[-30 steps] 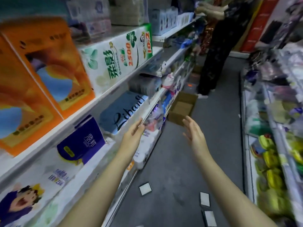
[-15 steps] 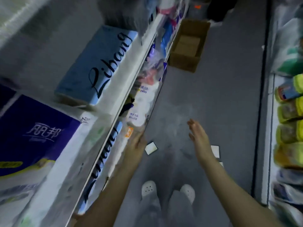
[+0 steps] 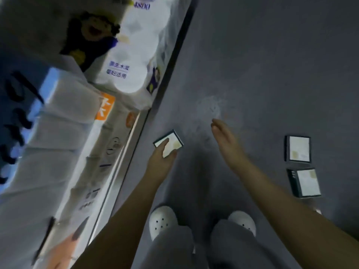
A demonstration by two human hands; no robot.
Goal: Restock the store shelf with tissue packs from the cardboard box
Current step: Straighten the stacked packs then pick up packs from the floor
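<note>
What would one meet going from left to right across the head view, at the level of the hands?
Big tissue packs → shelf edge → left hand gripping a small pack → right hand, open → second small pack on the floor.

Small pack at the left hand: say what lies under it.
Grey floor shows all round the small pack, so it seems to lie on that. The left hand covers its near edge; nothing beneath is visible.

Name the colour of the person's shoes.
White: the shoes have small dark holes on top, best seen in the head view.
</note>
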